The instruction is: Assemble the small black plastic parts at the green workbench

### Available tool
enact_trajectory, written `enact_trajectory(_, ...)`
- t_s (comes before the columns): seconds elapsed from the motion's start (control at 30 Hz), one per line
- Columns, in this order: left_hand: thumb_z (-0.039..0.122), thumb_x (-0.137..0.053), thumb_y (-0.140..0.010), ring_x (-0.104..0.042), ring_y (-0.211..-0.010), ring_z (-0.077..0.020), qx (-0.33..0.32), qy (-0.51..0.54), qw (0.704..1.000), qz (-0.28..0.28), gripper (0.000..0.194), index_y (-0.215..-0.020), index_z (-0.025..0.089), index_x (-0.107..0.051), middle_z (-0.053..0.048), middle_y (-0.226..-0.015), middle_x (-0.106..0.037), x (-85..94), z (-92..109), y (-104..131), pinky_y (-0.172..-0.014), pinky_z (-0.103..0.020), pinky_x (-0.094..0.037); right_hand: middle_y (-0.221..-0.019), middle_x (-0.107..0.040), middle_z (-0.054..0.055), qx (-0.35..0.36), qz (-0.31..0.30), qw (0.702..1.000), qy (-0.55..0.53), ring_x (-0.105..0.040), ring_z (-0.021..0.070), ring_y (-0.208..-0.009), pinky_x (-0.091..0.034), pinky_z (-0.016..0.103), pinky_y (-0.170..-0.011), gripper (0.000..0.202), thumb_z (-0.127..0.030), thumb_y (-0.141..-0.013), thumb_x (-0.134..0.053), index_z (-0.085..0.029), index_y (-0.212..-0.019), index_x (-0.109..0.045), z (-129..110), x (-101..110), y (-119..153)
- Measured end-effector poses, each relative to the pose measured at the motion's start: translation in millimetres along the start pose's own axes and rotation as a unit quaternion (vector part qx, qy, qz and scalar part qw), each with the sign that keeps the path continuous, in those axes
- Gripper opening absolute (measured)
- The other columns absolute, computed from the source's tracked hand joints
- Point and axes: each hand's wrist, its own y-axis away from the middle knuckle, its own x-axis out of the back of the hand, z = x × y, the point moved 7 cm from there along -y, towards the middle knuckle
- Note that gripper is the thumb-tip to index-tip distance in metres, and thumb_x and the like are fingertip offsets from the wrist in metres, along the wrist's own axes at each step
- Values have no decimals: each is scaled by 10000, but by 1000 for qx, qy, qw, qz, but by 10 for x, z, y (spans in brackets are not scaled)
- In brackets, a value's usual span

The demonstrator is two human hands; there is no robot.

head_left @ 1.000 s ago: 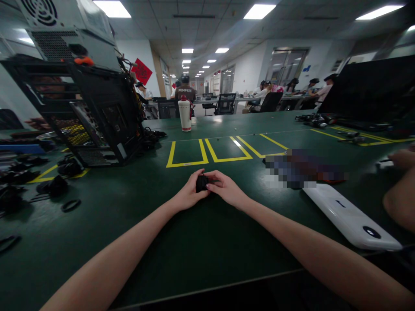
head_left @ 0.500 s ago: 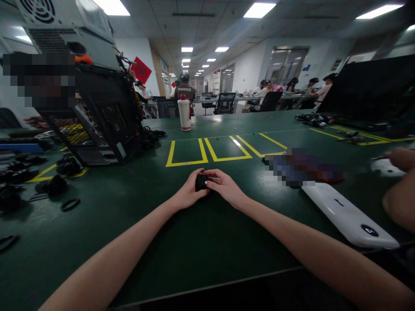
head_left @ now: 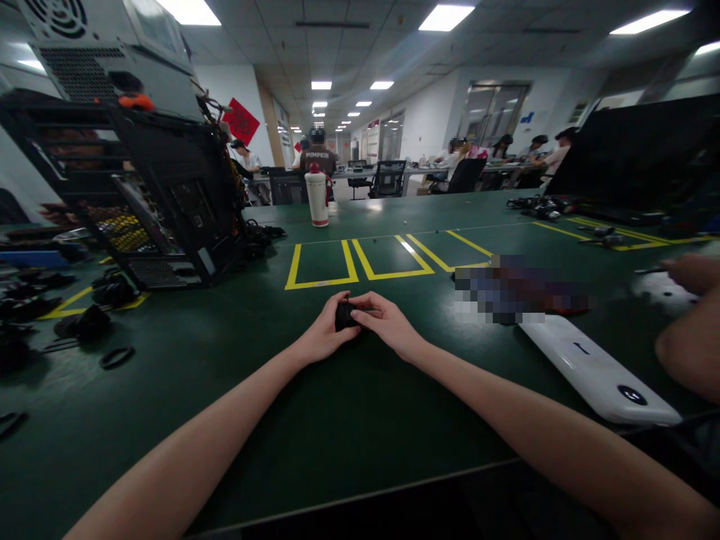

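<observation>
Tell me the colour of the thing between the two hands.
Black, with the left hand and right hand on it; the head view shows it.

Green table (head_left: 360, 420), yellow tape (head_left: 320, 284), white bottle (head_left: 318, 199)

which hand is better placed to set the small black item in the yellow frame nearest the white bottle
Left, probably: the left hand cups the small black item just short of that yellow frame; the right hand lies farther right, fingers at the item's right side.

Bright ceiling panels (head_left: 446, 18) (rectangular ones), white walls (head_left: 427, 112), black mesh chairs (head_left: 389, 178).
</observation>
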Motion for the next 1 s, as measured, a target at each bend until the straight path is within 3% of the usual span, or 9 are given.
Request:
enact_trajectory(0.27, 228, -569, -739, -334, -1220, -251, 3, 0, 1000, 5, 636, -1276, 130, -243, -143, -1317, -318, 17, -1, -7, -1038, -416, -264, -1176, -502, 4, 3, -13, 999, -32, -456, 190, -1139, -369, 399, -962, 320, -125, -739, -546, -255, -1032, -548, -11, -7, 26)
enact_trajectory(0.5, 218, -575, -733, -344, -1215, -244, 1, 7, 1000, 6, 637, -1272, 141, -244, -135, -1313, -330, 4, -6, -13, -1040, -416, -262, -1083, -571, 14, -6, 6, 997, -77, -536, 176, -1040, -409, 384, -920, 237, -209, -760, -556, -240, -995, -565, 25, 3, 0)
enact_trajectory(0.8, 202, -575, -727, -348, -1206, -251, 7, 11, 1000, 10, 633, -1266, 135, -250, -139, -1290, -336, 17, 17, 1, -1038, -425, -259, -1192, -506, 39, -23, 11, 999, -33, -466, 198, -1134, -341, 414, -993, 350, -197, -757, -564, -239, -1103, -541, 45, 7, 1)
enact_trajectory(1.0, 228, -572, -741, -336, -1219, -250, 12, 13, 1000, -2, 635, -1278, 158, -240, -132, -1317, -316, 10, -2, 8, -1029, -419, -280, -1169, -516, 34, -23, 9, 1000, -16, -485, 203, -1105, -403, 414, -926, 307, -237, -763, -563, -250, -1069, -534, 73, 6, 8)
